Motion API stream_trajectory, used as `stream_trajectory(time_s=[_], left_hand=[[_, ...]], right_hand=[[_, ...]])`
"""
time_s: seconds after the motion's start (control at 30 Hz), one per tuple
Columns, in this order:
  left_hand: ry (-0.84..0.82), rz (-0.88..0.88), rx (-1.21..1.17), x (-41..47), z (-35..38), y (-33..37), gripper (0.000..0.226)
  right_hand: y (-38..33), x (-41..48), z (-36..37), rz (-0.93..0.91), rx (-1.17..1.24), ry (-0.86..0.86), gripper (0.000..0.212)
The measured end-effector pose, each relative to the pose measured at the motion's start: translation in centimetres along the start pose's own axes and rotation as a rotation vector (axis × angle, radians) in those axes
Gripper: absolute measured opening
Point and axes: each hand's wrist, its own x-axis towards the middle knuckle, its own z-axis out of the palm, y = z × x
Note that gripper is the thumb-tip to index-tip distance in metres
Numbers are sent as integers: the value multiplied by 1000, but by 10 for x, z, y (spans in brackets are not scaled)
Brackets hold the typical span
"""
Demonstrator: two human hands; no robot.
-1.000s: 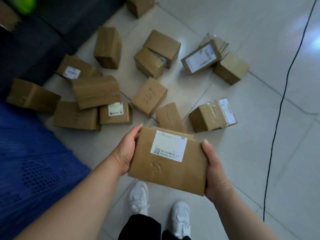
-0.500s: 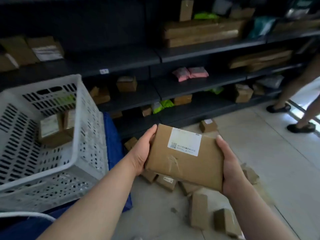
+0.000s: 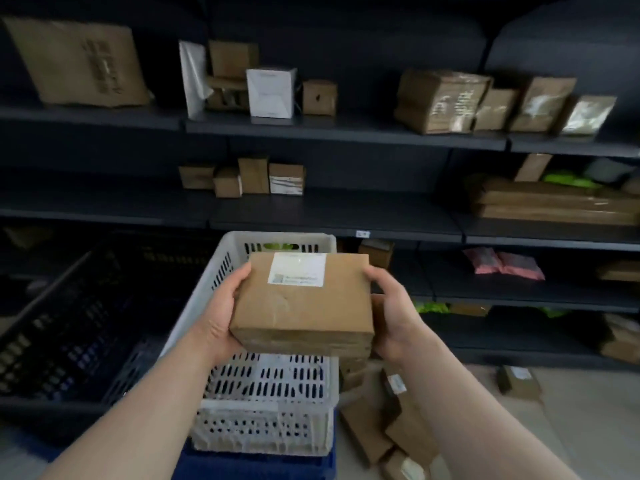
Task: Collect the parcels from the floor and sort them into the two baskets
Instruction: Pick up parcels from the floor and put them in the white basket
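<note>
Forearms reached in from the bottom corners of the frame and met at the centre, where both hands held one brown parcel roughly level between them. The left hand gripped the parcel's left edge, thumb laid along that edge and the other fingers out of sight beneath. The right hand gripped the right edge in much the same way, a fingertip resting on the far corner. A white label sat on the far part of the parcel's top face, its print too blurred to read. The parcel hung over the white basket and hid most of its opening, so what lay inside could not be told. That basket stood on a blue crate at bottom centre. Just left of it was a black basket, too dark inside to make out any contents. At lower right, more brown parcels lay scattered on the pale floor, and a single box lay apart near the foot of the shelves. Dark shelves filled the upper half of the frame. They held a big flat carton at upper left, a white box among small brown ones at top centre, pink packets on a lower shelf at right, and green bags below those.
</note>
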Motion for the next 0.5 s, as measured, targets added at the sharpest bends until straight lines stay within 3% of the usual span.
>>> stream_trajectory(time_s=[0.3,0.4,0.5], left_hand=[[148,-370,38,113,-105,16,51],[176,-462,119,146,-123,12,48],[201,-443,261,167,-129,8,47]], right_hand=[[45,139,94,225,-7,38,50],[57,161,99,221,17,109,36],[60,169,105,146,-11,120,34]])
